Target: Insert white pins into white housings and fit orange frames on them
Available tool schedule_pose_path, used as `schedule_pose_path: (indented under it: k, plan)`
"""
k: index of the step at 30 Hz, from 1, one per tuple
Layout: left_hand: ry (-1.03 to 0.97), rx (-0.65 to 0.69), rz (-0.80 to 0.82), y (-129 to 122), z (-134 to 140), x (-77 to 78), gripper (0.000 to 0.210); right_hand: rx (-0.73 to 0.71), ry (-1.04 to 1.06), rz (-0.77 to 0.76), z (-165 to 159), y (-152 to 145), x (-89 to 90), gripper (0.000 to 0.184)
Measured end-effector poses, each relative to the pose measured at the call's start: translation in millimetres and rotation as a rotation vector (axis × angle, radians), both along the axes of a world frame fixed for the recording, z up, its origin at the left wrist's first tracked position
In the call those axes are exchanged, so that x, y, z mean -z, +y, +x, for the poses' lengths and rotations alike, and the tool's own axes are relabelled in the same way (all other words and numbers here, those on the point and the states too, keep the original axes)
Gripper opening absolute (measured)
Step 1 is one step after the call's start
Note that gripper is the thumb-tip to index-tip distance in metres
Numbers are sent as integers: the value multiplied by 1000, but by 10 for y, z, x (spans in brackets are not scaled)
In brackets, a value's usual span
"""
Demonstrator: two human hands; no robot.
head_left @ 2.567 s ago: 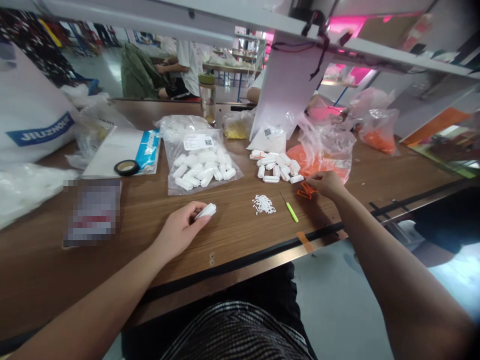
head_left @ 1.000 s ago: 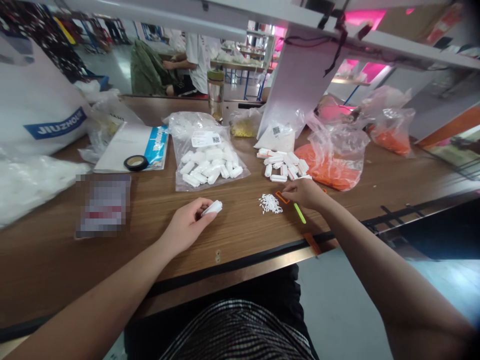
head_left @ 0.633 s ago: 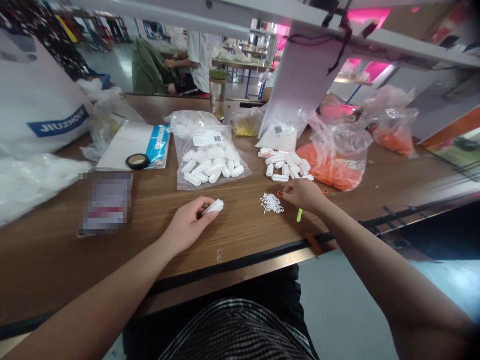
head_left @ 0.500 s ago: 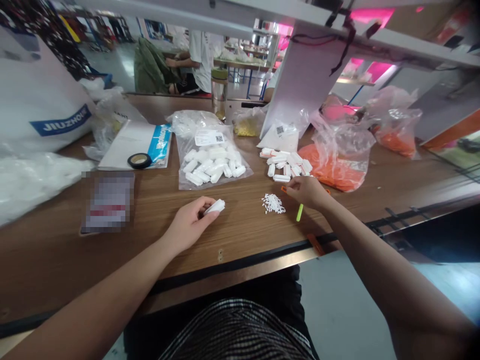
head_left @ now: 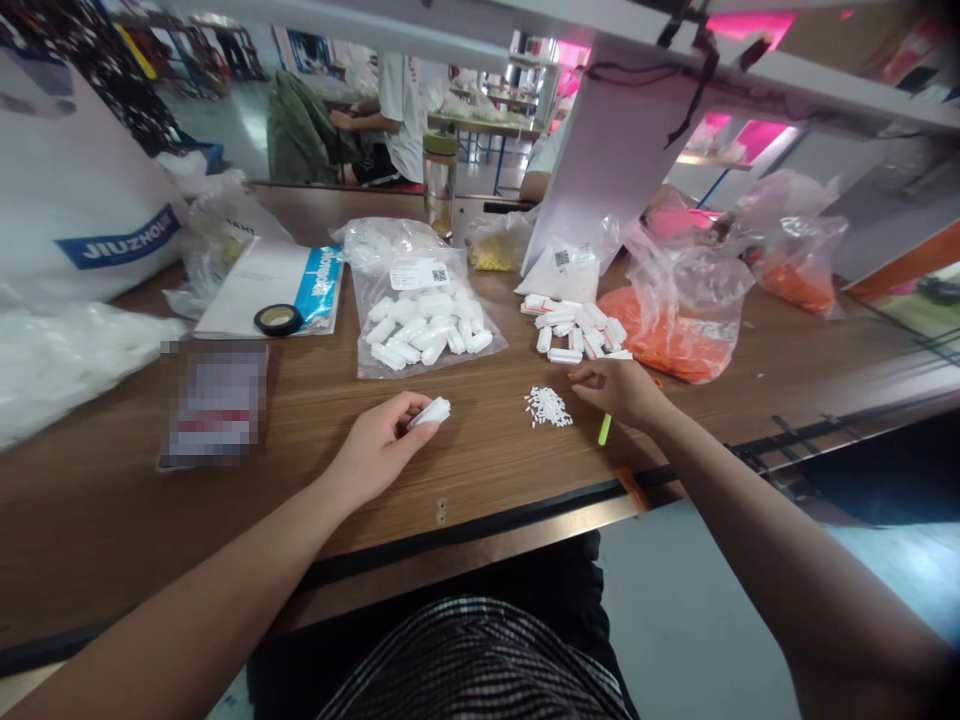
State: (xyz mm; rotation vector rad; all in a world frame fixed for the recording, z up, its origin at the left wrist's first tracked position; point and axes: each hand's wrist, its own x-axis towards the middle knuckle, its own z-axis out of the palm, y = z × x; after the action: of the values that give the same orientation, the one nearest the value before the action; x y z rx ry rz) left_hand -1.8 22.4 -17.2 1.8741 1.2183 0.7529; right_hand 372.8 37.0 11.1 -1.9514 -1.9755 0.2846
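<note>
My left hand [head_left: 388, 440] is closed around a white plastic casing [head_left: 431, 411], just above the wooden table. My right hand [head_left: 619, 388] is closed, its fingertips pinched by a small orange piece [head_left: 574, 377]; whether they grip it is hard to make out. Left of these fingers lies a heap of tiny white pieces [head_left: 548, 407]. Behind them is a pile of white casings [head_left: 574, 328], some with orange edges. A yellow-green stick [head_left: 604, 430] lies under my right wrist. More white casings fill a clear bag [head_left: 427, 325] beyond my left hand.
Bags of orange pieces [head_left: 675, 335] and yellow pieces [head_left: 493, 254] stand at the back, with a bottle [head_left: 439, 185] between bags. Black tape [head_left: 277, 319] rests on a booklet [head_left: 225, 295]. A white post [head_left: 600, 150] rises behind. A person [head_left: 401, 115] sits beyond the table.
My right hand has shifted slightly toward me and to the right, and a white casing end now shows just behind it. My left hand holds its casing in the same place.
</note>
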Motion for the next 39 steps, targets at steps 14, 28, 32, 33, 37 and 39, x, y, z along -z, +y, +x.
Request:
schedule_pose_path:
  k: [14, 28, 32, 33, 37, 39]
  plan:
    - [-280, -36, -210, -28, 41, -49, 33, 88, -228, -70, -155, 22, -32, 18]
    - [-786, 13, -572, -26, 237, -224, 36, -288, 619, 97, -1383, -40, -292, 18]
    - [-789, 22, -495, -16, 251, -126, 41, -325, 640, 152, -1604, -78, -136, 14]
    - [-778, 22, -476, -18, 252, -113, 41, -324, 633, 173, -1610, -90, -115, 14]
    - [-745, 20, -429, -28, 264, -94, 39, -348, 566, 236, -1597, -157, -118, 14]
    - [-729, 30, -398, -32, 271, -89, 37, -355, 528, 240, -1604, -190, -137, 13]
